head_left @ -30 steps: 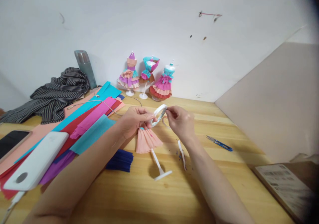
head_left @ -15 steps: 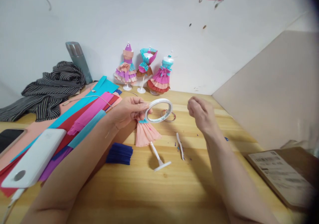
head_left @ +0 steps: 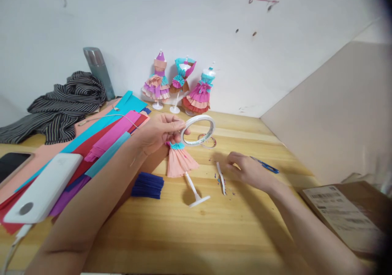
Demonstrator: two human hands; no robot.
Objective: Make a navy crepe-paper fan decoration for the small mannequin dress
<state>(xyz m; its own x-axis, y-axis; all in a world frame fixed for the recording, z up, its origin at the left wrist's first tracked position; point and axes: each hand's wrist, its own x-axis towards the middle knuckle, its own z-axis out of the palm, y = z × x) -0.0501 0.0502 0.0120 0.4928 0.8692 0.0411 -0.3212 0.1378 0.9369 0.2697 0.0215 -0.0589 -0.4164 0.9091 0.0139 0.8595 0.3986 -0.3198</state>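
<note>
My left hand [head_left: 165,133] pinches a narrow roll of white tape [head_left: 197,142] at its left rim, holding it above the table. Below and behind that hand lies a small dress form in a peach pleated paper skirt [head_left: 181,163] with a turquoise waist; its white stand [head_left: 194,189] points toward me. Over the table at the right, my right hand [head_left: 246,169] has its fingers curled in; what they hold, if anything, is hidden. Blue snips [head_left: 269,167] lie just beyond it, partly covered. A white strip [head_left: 221,178] rests to its left among tiny scraps.
Folded navy paper [head_left: 148,185] lies near my left forearm. Colourful crepe sheets [head_left: 105,138], a white power bank [head_left: 45,187] and a phone [head_left: 12,167] cover the left side. Three dressed forms [head_left: 200,93] stand by the wall. A cardboard box [head_left: 343,218] sits at right.
My right hand has come down toward the table, and more of the blue snips shows beside it. My left hand still holds the tape roll, now slightly higher and farther right in view.
</note>
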